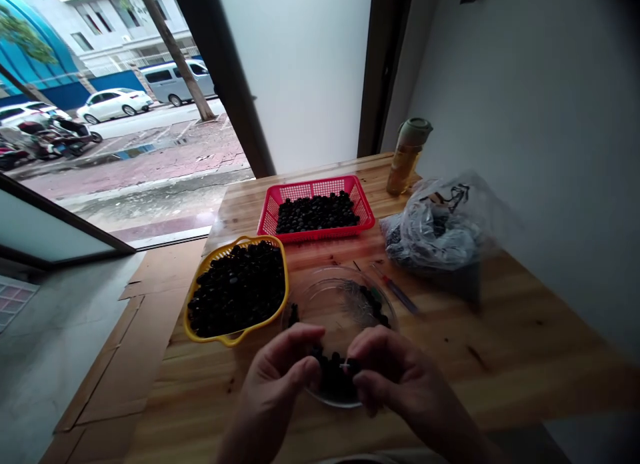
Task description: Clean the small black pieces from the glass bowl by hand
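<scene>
Both hands work over a clear round dish (320, 272) with small black pieces (334, 384) inside. My right hand (395, 371) pinches a small black round piece (353, 367) between thumb and forefinger. A thin pale pin-like bit (344, 365) shows at its left side. Facing it, my left hand (285, 371) has thumb and fingers curled together. Something dark shows at its fingertips, but I cannot tell whether it is held or lies in the dish behind. More black pieces (375, 304) lie along the dish's right side.
A yellow basket (286, 277) of black pieces stands left, a red basket (367, 214) with more behind. Right of the dish lies a slim screwdriver-like tool (400, 294). Beyond are a filled plastic bag (435, 224) and a bottle (407, 157). The wooden table's (200, 397) left edge borders cardboard (115, 357).
</scene>
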`<state>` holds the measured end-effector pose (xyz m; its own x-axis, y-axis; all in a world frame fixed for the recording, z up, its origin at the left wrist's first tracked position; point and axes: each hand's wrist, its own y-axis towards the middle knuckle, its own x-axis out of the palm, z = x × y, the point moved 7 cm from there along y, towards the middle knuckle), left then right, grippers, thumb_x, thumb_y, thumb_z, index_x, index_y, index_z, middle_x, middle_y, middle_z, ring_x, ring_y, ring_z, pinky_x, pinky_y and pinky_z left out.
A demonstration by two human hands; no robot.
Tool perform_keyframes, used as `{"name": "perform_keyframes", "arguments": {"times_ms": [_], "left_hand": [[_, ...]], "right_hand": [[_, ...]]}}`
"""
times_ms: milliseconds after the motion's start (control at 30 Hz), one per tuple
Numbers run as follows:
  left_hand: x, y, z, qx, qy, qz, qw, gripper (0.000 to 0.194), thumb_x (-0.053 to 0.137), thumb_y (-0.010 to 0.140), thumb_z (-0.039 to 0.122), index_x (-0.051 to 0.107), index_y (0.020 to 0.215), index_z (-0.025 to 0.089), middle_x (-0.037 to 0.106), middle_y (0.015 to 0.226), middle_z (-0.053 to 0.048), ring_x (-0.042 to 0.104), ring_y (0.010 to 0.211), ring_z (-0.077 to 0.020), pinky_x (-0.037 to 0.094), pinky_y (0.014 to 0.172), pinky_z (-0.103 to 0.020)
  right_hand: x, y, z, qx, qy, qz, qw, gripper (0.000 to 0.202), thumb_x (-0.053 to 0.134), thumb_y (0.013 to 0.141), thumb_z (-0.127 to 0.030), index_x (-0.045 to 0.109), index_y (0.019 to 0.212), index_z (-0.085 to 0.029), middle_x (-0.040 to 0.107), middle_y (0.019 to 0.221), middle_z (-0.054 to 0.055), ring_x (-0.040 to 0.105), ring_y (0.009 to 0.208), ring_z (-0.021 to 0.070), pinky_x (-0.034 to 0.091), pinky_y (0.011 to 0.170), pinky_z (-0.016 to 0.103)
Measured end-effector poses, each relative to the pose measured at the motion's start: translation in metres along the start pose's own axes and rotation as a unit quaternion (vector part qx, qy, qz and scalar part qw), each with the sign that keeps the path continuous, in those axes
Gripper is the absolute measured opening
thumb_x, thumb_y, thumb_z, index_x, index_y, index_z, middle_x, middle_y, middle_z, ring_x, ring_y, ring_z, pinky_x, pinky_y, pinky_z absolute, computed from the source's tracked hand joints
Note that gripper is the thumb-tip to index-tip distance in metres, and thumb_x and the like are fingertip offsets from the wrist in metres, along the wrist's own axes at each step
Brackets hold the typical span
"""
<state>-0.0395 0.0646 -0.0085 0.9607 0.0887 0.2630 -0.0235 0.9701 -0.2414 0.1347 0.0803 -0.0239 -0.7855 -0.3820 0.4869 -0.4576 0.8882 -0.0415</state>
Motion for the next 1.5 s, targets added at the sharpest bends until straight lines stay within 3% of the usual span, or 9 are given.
{"name": "perform_keyframes", "arguments": {"times_ms": [133,300,467,700,1033,1233,1500], "left_hand": [[0.023,-0.012,-0.036,-0.052,-0.176,-0.01,0.983,0.03,0.097,0.068,0.043,0.087,0.091,0.028,0.069,0.064,0.001,0.06,0.056,-0.0082,0.05,0.06,-0.018],[0.023,-0.016,-0.048,-0.094,-0.221,-0.002,0.971,0.022,0.095,0.073,0.04,0.088,0.092,0.031,0.065,0.061,0.001,0.055,0.051,-0.0078,0.048,0.055,-0.018],[0.018,-0.017,-0.048,-0.094,-0.19,0.029,0.977,0.026,0.097,0.069,0.04,0.088,0.092,0.032,0.074,0.073,-0.002,0.057,0.052,-0.0076,0.051,0.055,-0.019],[0.01,-0.018,-0.031,0.004,-0.1,0.101,0.99,0.028,0.101,0.061,0.032,0.088,0.087,0.029,0.07,0.092,-0.002,0.056,0.056,-0.0076,0.053,0.051,-0.019],[0.009,-0.021,-0.038,-0.039,-0.111,0.086,0.989,0.03,0.098,0.066,0.035,0.086,0.091,0.024,0.071,0.069,-0.001,0.061,0.058,-0.0125,0.054,0.058,-0.023],[0.003,-0.023,-0.038,-0.021,-0.062,0.099,0.993,0.029,0.097,0.068,0.037,0.086,0.092,0.025,0.075,0.078,-0.003,0.065,0.063,-0.0152,0.057,0.061,-0.025],[-0.004,-0.025,-0.037,0.042,0.008,0.076,0.996,0.021,0.09,0.078,0.032,0.086,0.098,0.028,0.078,0.098,-0.005,0.072,0.069,-0.0175,0.062,0.067,-0.027]], "right_hand": [[0.006,-0.002,-0.011,-0.024,-0.075,-0.003,0.997,0.022,0.081,0.09,-0.037,0.069,0.094,-0.019,0.067,0.071,-0.001,0.061,0.058,0.0102,0.051,0.056,0.02],[0.006,-0.004,-0.021,-0.061,-0.17,0.012,0.983,0.013,0.075,0.092,-0.031,0.068,0.094,-0.02,0.064,0.074,-0.001,0.059,0.061,0.0122,0.051,0.056,0.022],[0.014,-0.002,-0.032,-0.122,-0.249,0.01,0.961,0.007,0.073,0.091,-0.022,0.068,0.095,-0.021,0.071,0.084,0.002,0.065,0.067,0.0131,0.053,0.062,0.022],[0.017,-0.002,-0.037,-0.159,-0.303,0.015,0.94,0.008,0.072,0.091,-0.019,0.067,0.097,-0.022,0.072,0.085,0.002,0.067,0.067,0.0123,0.053,0.061,0.019],[0.022,-0.001,-0.04,-0.166,-0.322,0.011,0.932,0.008,0.069,0.092,-0.016,0.067,0.099,-0.021,0.072,0.087,0.002,0.069,0.068,0.0126,0.055,0.062,0.019],[0.027,0.0,-0.041,-0.166,-0.343,-0.007,0.924,0.006,0.07,0.094,-0.019,0.068,0.099,-0.02,0.071,0.085,0.003,0.067,0.07,0.0134,0.054,0.062,0.021],[0.031,0.0,-0.039,-0.163,-0.365,-0.027,0.916,0.007,0.068,0.094,-0.015,0.068,0.099,-0.019,0.07,0.088,0.003,0.066,0.074,0.0136,0.052,0.065,0.021]]}}
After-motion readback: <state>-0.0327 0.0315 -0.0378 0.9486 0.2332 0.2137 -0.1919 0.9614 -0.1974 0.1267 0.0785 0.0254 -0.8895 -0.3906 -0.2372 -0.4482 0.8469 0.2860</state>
